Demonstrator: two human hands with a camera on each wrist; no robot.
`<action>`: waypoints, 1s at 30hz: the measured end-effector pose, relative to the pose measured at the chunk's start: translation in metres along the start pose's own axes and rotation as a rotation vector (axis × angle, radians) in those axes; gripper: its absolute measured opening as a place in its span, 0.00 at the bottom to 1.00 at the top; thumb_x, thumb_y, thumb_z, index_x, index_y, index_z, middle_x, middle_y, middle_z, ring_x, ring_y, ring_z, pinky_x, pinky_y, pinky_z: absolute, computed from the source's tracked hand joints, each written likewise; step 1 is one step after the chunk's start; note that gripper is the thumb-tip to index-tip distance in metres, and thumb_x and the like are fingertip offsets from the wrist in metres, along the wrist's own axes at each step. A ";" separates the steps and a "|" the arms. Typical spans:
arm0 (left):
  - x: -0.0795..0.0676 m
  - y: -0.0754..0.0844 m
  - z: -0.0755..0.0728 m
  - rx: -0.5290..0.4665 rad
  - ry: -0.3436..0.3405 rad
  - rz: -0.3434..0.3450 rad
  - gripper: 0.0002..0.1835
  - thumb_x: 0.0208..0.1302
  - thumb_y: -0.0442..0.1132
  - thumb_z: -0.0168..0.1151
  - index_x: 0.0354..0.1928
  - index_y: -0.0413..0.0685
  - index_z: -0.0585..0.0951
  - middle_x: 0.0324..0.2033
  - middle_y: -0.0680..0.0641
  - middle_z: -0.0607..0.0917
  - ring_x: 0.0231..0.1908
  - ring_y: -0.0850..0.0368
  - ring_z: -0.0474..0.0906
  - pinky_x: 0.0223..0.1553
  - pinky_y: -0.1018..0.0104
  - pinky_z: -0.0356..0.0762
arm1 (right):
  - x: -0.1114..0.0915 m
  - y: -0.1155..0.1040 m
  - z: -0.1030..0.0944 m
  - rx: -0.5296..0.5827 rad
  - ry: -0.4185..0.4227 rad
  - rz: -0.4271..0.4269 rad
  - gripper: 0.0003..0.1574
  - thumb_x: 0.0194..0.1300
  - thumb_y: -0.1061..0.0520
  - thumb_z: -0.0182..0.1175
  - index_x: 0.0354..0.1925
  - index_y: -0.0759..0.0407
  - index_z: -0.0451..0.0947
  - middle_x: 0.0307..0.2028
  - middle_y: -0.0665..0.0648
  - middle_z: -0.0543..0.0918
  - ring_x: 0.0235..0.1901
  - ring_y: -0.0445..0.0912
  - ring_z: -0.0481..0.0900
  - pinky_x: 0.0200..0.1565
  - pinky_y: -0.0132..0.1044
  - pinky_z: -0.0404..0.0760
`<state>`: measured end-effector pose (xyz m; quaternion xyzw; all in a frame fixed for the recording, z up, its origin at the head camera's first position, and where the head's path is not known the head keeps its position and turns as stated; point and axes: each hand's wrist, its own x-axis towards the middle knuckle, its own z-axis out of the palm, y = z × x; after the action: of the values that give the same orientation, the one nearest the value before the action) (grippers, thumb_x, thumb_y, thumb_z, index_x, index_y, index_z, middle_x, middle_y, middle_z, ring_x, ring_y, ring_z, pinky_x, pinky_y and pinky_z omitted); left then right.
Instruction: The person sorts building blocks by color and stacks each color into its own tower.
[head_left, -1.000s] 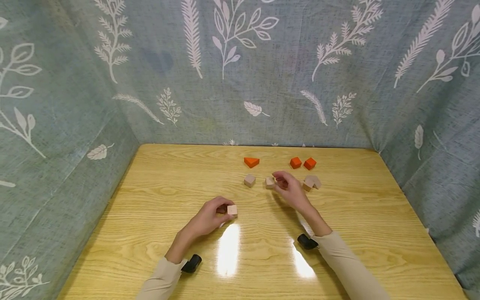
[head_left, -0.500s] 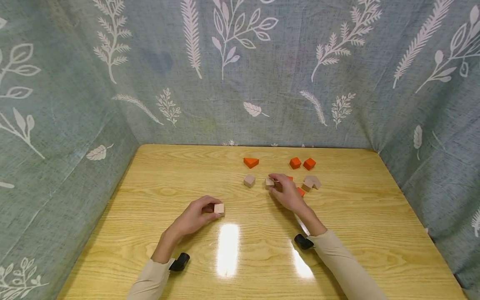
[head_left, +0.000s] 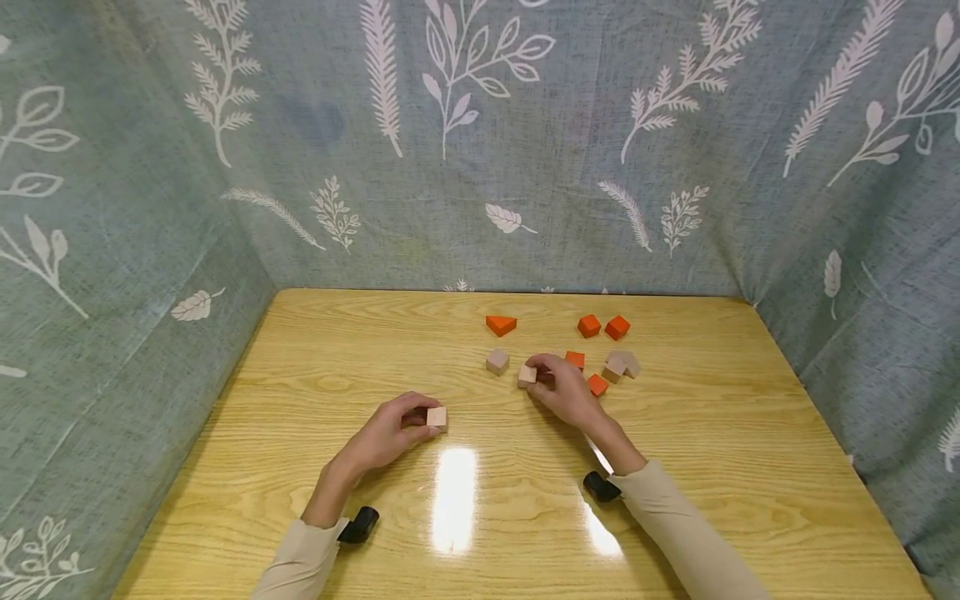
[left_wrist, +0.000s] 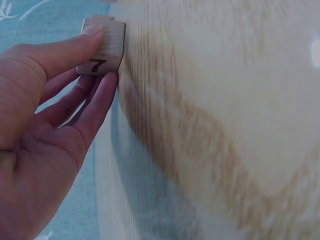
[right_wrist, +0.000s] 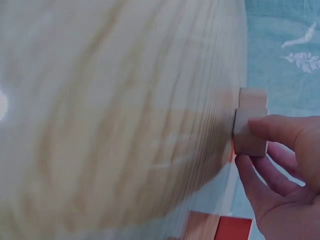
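Observation:
My left hand (head_left: 390, 433) pinches a small wooden cube (head_left: 437, 419) between thumb and fingertips, left of the table's middle. In the left wrist view that cube (left_wrist: 106, 47) shows a dark 7 on one face, the thumb lying on the face beside it. To the right and farther back, my right hand (head_left: 567, 393) holds a second wooden cube (head_left: 527, 377) by thumb and fingers, close over the table. The right wrist view has this cube (right_wrist: 251, 132) overlapping another wooden block (right_wrist: 253, 96) behind it. A third wooden cube (head_left: 497, 362) sits just left of the right hand's cube.
Behind the cubes lie a red triangular block (head_left: 501, 326) and two red cubes (head_left: 589, 326). Beside my right hand are two more red blocks (head_left: 597, 385) and a few wooden blocks (head_left: 614, 369). A leaf-patterned curtain (head_left: 420, 225) borders the wooden table (head_left: 315, 342).
My left hand has shifted left with its cube, then stayed nearly still. My right hand has closed on its cube and brought it slightly left and nearer, uncovering two red blocks.

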<state>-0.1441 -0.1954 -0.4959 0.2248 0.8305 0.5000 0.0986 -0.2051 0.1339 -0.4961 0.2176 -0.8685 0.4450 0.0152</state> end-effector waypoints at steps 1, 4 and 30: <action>0.000 0.000 0.000 -0.001 -0.002 0.001 0.18 0.70 0.31 0.66 0.59 0.36 0.79 0.51 0.42 0.81 0.50 0.47 0.82 0.52 0.60 0.82 | 0.000 -0.001 0.001 0.016 -0.006 0.003 0.21 0.65 0.71 0.68 0.55 0.70 0.79 0.50 0.66 0.83 0.51 0.58 0.84 0.53 0.50 0.84; 0.001 -0.001 0.001 -0.004 -0.006 -0.001 0.18 0.70 0.31 0.66 0.59 0.36 0.79 0.52 0.41 0.81 0.50 0.46 0.82 0.53 0.59 0.82 | -0.001 -0.004 0.005 0.080 -0.036 0.035 0.20 0.65 0.70 0.69 0.55 0.69 0.79 0.50 0.65 0.84 0.50 0.56 0.85 0.52 0.46 0.85; 0.001 -0.004 0.001 -0.014 0.001 -0.023 0.17 0.69 0.32 0.67 0.58 0.37 0.80 0.53 0.41 0.81 0.51 0.46 0.82 0.54 0.58 0.82 | -0.003 -0.035 0.053 0.320 -0.269 0.014 0.20 0.67 0.69 0.68 0.56 0.67 0.79 0.53 0.63 0.83 0.54 0.54 0.84 0.54 0.40 0.83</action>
<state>-0.1461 -0.1954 -0.4997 0.2140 0.8297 0.5047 0.1054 -0.1803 0.0758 -0.5020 0.2688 -0.7824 0.5444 -0.1385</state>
